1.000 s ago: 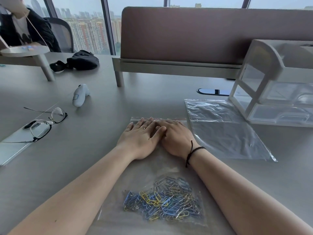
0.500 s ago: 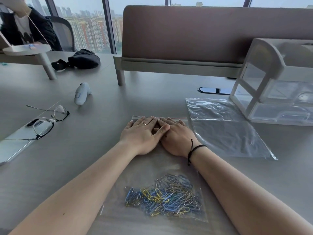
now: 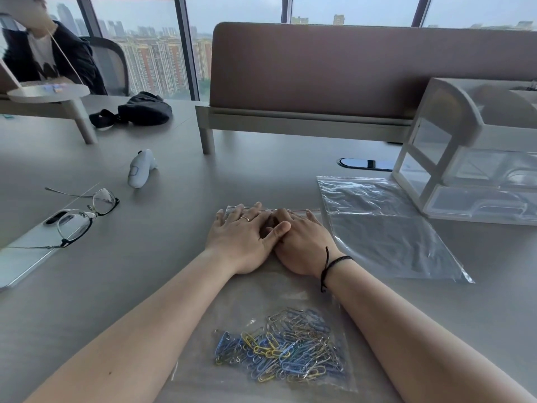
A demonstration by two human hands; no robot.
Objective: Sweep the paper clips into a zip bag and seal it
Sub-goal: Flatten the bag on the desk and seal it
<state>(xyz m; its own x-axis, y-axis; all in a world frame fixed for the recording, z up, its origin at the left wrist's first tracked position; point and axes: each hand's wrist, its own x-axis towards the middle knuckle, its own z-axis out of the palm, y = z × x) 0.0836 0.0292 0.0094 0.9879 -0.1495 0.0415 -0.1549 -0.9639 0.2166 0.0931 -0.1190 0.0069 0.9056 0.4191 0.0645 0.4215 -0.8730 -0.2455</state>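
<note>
The paper clips (image 3: 280, 349) lie heaped inside the zip bag (image 3: 261, 298) on the table (image 3: 162, 228), at the bag's near end between the two forearms. At its far end, the left hand (image 3: 242, 239) and right hand (image 3: 302, 242) press flat on the zip strip, fingers stretched out, the left thumb overlapping the right hand. Just right lies an empty second bag (image 3: 386, 228), touching a plastic drawer unit (image 3: 470, 158). Glasses (image 3: 84, 216) on a phone (image 3: 26, 257) sit well left.
</note>
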